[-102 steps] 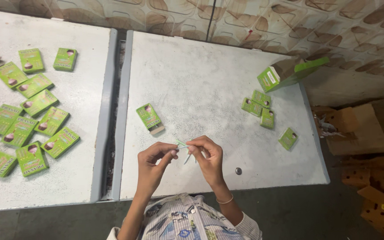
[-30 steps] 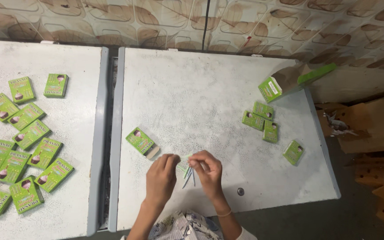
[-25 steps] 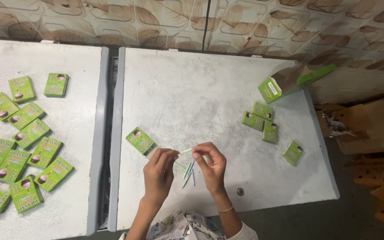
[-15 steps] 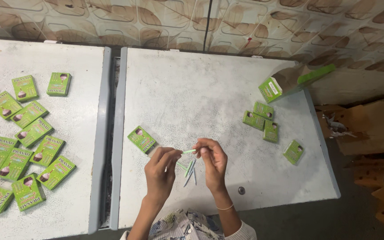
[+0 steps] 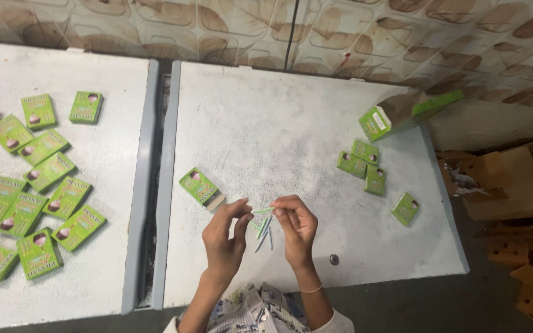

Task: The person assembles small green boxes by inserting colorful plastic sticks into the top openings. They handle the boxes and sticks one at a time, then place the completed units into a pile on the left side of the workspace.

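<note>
Head view: both hands work near the front edge of the rough grey table (image 5: 291,123), with bare room behind. The left hand (image 5: 224,237) and right hand (image 5: 295,225) pinch one thin pale stick (image 5: 263,211) between them; about three more sticks (image 5: 264,231) lie beneath. One small green box (image 5: 197,186) lies just left, four (image 5: 365,168) lie right.

Stick in your fingers: 1 thin pale green stick (image 5: 263,211), held level between your left hand (image 5: 224,237) and right hand (image 5: 295,227), just above the table.
Loose sticks: about 3 more thin pale sticks (image 5: 264,229) lying on the grey tabletop right under your hands, fanned out and slanting.
Open box: 1 small green box (image 5: 198,186) flat on the table just left of your left hand, its tray slid partly out at the lower right end.
</note>
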